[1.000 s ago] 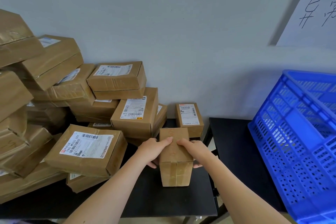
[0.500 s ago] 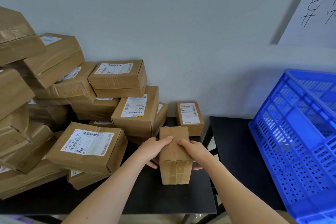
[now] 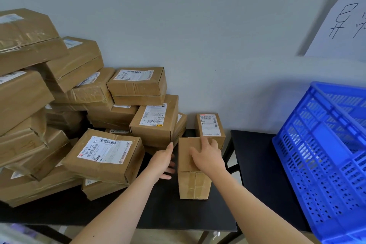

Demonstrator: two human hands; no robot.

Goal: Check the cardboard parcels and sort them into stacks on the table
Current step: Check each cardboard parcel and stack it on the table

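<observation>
Head view has your right hand [image 3: 208, 157] lying open and spread across the top of the upright parcel [image 3: 195, 186] at lower centre of the frame. It isn't gripping anything, and the index finger is stretched toward the small labelled parcel [image 3: 210, 125] just behind; can't tell if it actually touches. Your left hand [image 3: 161, 161] is loose and flat with nothing in it, just beside the upright parcel's left face, and again I can't tell if there's contact. That parcel stands on end on the black table [image 3: 158, 210], with the messy pile of parcels [image 3: 103, 156] filling the left of the frame and the blue crate [image 3: 326, 154] at right. My read is you're done placing this one and going for the next to check, probably the small labelled one. It's boxed in by the wall, the pile and the upright parcel, so you'd want a proper two-sided grip and a straight lift, since that tall narrow box looks easy to tip. Versus half a second ago: both hands were clamped round its top, and now the left has let go and dropped off to the side while the right has opened and slid forward.
</observation>
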